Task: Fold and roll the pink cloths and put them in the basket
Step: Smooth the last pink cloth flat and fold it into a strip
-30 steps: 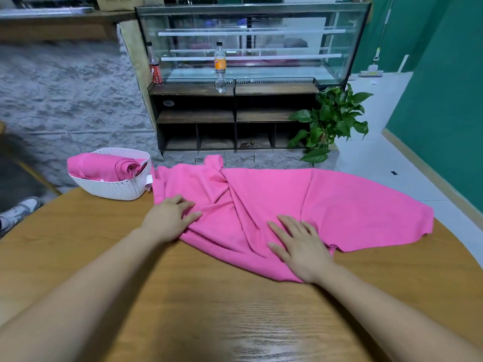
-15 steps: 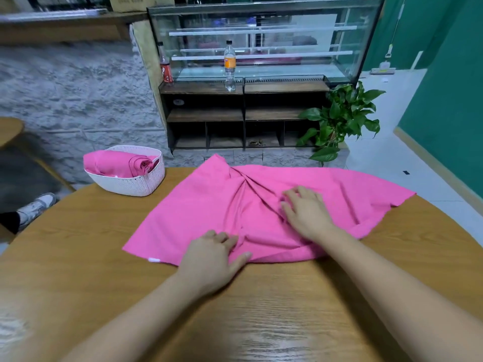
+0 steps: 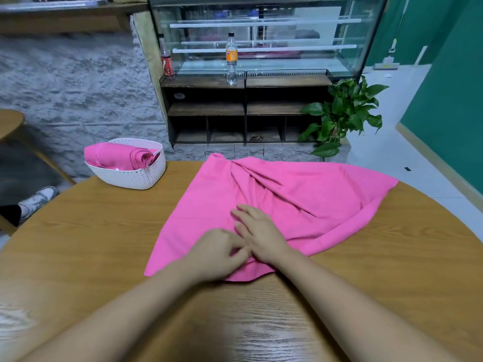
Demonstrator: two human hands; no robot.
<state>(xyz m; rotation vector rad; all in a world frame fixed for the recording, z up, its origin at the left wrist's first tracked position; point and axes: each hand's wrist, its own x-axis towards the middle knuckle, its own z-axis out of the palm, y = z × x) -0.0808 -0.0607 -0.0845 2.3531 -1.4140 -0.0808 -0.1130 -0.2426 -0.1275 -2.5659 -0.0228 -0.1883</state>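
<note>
A large pink cloth (image 3: pixel 292 194) lies spread and creased across the round wooden table (image 3: pixel 86 239), one corner hanging past the far right edge. My right hand (image 3: pixel 258 232) rests flat on the cloth near its front, fingers straight. Just to its left, my left hand (image 3: pixel 217 253) sits at the cloth's near edge with fingers curled into the fabric, touching the right hand. A white woven basket (image 3: pixel 130 178) stands at the table's far left. It holds a rolled pink cloth (image 3: pixel 117 158).
Beyond the table stand a dark wooden shelf unit (image 3: pixel 243 108) under a glass display case, two bottles (image 3: pixel 231 61) and a potted plant (image 3: pixel 345 113). A person's shoe (image 3: pixel 36 199) and another table's edge (image 3: pixel 7 121) show at left.
My right hand slid back toward me over the cloth and now lies beside my left hand. My left hand's fingers went from flat to curled. The view shifted slightly left.
</note>
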